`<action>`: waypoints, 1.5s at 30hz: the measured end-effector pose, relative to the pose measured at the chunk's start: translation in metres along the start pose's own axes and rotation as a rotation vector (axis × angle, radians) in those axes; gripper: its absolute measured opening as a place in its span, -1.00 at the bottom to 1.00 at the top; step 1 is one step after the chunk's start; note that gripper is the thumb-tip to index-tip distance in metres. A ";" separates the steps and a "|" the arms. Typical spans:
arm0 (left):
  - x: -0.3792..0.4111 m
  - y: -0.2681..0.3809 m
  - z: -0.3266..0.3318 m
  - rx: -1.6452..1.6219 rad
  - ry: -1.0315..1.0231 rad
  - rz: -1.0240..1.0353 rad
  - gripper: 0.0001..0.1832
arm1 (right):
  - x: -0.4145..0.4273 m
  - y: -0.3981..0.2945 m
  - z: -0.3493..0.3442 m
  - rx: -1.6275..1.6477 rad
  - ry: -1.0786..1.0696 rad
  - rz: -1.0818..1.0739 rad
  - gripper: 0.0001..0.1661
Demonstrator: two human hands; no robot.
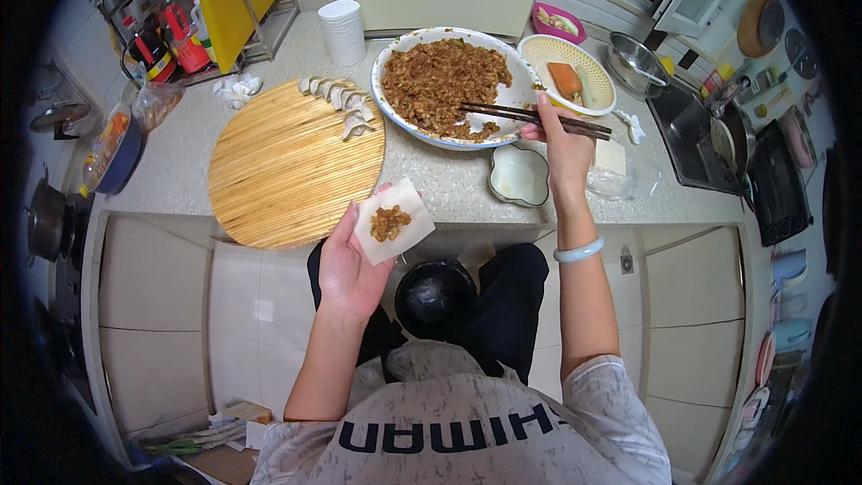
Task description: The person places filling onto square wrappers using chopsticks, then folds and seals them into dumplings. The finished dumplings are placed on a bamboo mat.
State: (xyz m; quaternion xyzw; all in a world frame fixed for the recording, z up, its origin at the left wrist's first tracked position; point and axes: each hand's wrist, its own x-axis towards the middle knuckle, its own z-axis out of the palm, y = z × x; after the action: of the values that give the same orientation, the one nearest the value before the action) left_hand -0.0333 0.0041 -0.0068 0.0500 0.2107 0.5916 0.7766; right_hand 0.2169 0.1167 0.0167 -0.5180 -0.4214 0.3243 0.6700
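Note:
On my left hand (351, 276) lies a square dough wrapper (412, 234), its edge held by my thumb, with a small heap of brown minced filling (389, 223) at its middle. My right hand (553, 131) grips dark chopsticks (584, 126), whose tips reach into a large white bowl (404, 129) of minced filling (444, 84). Several folded dumplings (355, 122) sit in a curved row along the far right edge of a round slatted board (289, 168). A small scalloped dish (518, 175) stands below the bowl. Beside my right wrist is a stack of wrappers (609, 157) with clear plastic around it.
A yellow basket (609, 104) holds a carrot piece (564, 80). Behind it stands a pink container (559, 25). Stacked white cups (341, 34) are near a yellow cutting board (232, 3). To the right are a metal bowl (633, 60) and the sink (693, 141); sauce bottles (182, 44) stand left.

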 end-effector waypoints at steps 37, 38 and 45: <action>0.001 0.003 0.003 -0.026 0.014 0.011 -0.51 | -0.101 -0.018 -0.035 0.208 -0.327 0.183 -0.68; 0.000 0.003 0.003 -0.018 0.020 0.013 -0.51 | -0.101 -0.021 -0.037 0.193 -0.336 0.152 -0.67; -0.001 0.004 0.004 -0.013 0.014 0.035 -0.50 | -0.100 -0.034 -0.039 0.223 -0.270 0.099 -0.61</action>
State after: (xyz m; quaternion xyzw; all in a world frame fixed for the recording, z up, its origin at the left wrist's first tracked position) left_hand -0.0351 0.0048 -0.0014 0.0448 0.2114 0.6067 0.7650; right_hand 0.2086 0.0043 0.0227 -0.4122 -0.4429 0.4684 0.6438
